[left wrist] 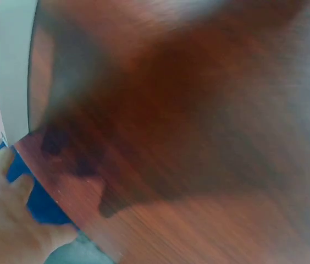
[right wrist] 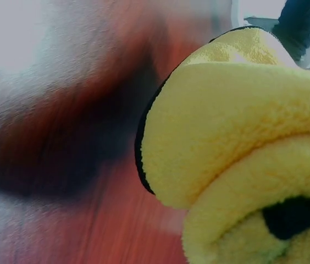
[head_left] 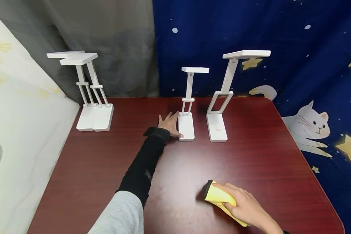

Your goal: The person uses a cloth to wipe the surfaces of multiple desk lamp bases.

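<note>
In the head view my left hand (head_left: 169, 125) lies at the left side of a small white desk lamp (head_left: 186, 126), its fingers spread and its thumb touching the base's near corner. The left wrist view shows that hand (left wrist: 6, 214) with fingers extended beside a pale edge of the lamp (left wrist: 15, 71). My right hand (head_left: 245, 204) grips a folded yellow cloth (head_left: 217, 195) with black edging, low over the tabletop at the near right. Up close, the right wrist view shows the fluffy cloth (right wrist: 226, 115) bunched in rolls; most of the hand is hidden there.
Just right of the small lamp stands a taller white desk lamp (head_left: 216, 128). Two more white lamps (head_left: 103, 118) stand side by side at the back left. The dark red table (head_left: 128, 146) meets a white wall (head_left: 23, 113) on the left and curtains (head_left: 193, 39) behind.
</note>
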Tool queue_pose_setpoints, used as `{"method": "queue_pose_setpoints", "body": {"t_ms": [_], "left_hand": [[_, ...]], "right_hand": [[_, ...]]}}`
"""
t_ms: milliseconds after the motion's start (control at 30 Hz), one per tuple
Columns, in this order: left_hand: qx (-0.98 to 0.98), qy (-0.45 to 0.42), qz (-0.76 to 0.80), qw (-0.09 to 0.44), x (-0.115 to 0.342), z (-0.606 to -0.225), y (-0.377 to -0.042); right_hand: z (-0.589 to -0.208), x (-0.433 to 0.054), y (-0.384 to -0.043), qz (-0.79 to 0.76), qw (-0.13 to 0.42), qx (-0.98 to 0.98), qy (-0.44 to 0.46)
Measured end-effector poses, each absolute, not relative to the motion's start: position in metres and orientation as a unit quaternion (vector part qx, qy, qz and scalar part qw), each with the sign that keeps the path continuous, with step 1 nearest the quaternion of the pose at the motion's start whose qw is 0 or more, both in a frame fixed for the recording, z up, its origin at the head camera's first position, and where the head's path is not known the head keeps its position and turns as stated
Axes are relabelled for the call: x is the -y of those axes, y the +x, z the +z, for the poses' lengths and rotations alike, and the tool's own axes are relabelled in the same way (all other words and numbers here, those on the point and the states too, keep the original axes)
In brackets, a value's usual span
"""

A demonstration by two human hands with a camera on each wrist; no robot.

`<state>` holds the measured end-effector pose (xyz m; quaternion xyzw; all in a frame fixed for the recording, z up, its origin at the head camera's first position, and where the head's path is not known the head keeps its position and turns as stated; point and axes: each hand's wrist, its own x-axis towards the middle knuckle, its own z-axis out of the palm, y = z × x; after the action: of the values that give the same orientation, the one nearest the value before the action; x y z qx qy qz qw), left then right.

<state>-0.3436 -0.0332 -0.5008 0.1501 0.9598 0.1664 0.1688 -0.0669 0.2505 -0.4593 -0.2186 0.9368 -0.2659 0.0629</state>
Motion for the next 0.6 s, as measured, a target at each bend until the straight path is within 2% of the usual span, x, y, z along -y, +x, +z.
{"method": "queue_pose_setpoints", "body": {"t_ms": [167, 333, 467, 600], "left_hand": [[-0.962, 0.194, 0.173, 0.079, 0.061, -0.510, -0.330], [-0.974, 0.140, 0.179, 0.009, 0.146, -0.517, -0.324], [-0.987, 0.051, 0.150, 0.039, 0.227, -0.517, -0.309], [-0.991, -0.003, 0.100, 0.090, 0.276, -0.513, -0.289]], "right_hand": [[-0.455, -0.247, -0.070, -0.275, 0.059, -0.935, -0.219], [-0.456, -0.244, -0.070, -0.272, 0.028, -0.936, -0.224], [-0.459, -0.241, -0.068, -0.278, 0.022, -0.933, -0.226], [-0.463, -0.239, -0.069, -0.282, 0.011, -0.927, -0.245]]}}
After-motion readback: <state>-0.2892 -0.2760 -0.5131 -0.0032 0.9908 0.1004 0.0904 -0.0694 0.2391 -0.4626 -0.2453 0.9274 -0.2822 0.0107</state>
